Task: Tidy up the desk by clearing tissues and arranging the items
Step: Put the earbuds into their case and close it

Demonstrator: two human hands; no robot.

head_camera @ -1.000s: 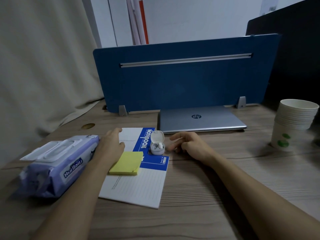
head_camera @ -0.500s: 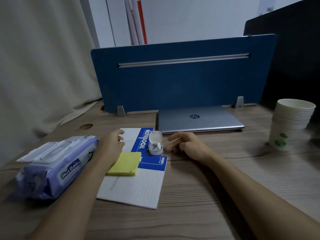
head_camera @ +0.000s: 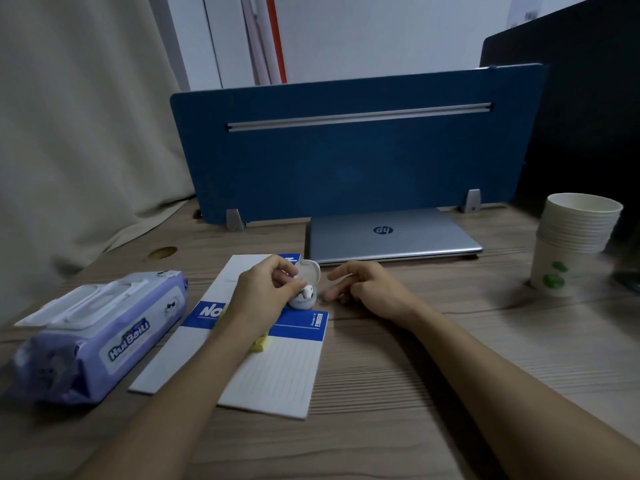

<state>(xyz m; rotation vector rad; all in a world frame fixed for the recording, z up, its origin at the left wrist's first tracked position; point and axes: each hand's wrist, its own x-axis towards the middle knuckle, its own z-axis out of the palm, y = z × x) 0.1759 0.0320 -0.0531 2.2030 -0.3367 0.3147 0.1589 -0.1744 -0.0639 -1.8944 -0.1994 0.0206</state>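
Left hand (head_camera: pixel 266 296) is curled over the open white earbud case (head_camera: pixel 304 289), fingertips pinching at its lid edge; whether an earbud itself is gripped cannot be told. Right hand (head_camera: pixel 370 289) is rested on the desk (head_camera: pixel 415 393) just right of the case, fingers loosely curled, nothing held. Case is sat on the notebook (head_camera: pixel 277 368), yellow sticky pad (head_camera: pixel 260 344) mostly hidden under the left wrist. Wet-wipes pack (head_camera: pixel 100 330) is laid at left, closed laptop (head_camera: pixel 391 237) behind, stacked paper cups (head_camera: pixel 571 244) at right.

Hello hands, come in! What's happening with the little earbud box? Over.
Left hand pinching the open earbud case on the notebook. Right hand loosely curled beside it, holding nothing. Nothing blocking.
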